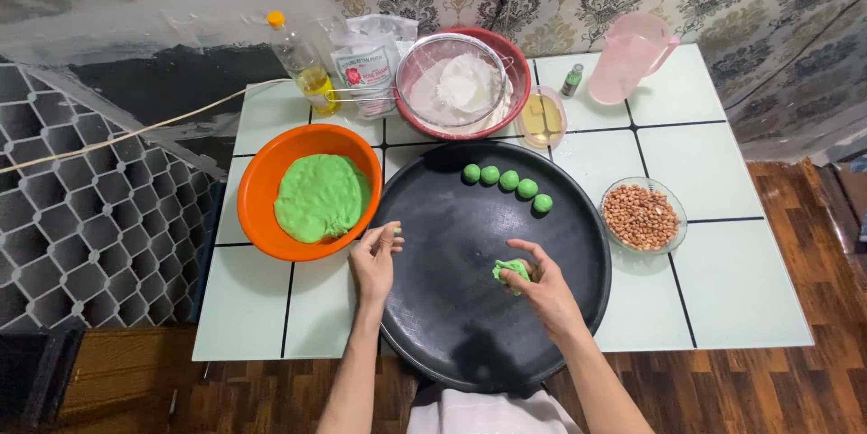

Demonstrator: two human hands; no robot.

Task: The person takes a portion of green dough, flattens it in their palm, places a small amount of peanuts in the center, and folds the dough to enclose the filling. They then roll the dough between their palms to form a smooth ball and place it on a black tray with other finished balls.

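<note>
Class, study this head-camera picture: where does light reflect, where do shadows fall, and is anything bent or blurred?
Head view: soft glare shows on the black round tray near its close rim; the right hand and the left hand cast faint shadows on it; the white table has edges that bow outward, a wide-lens distortion; the green dough balls and the peanuts look sharp, with no clear motion blur.

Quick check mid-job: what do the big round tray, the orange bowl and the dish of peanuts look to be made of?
Tray: probably metal with a dark matte coating; thin raised rim, dull sheen. Orange bowl: looks like plastic; bright even colour, soft gloss. Peanut dish: clear glass or clear plastic; the see-through rim shows the table, and I cannot tell which.
</note>
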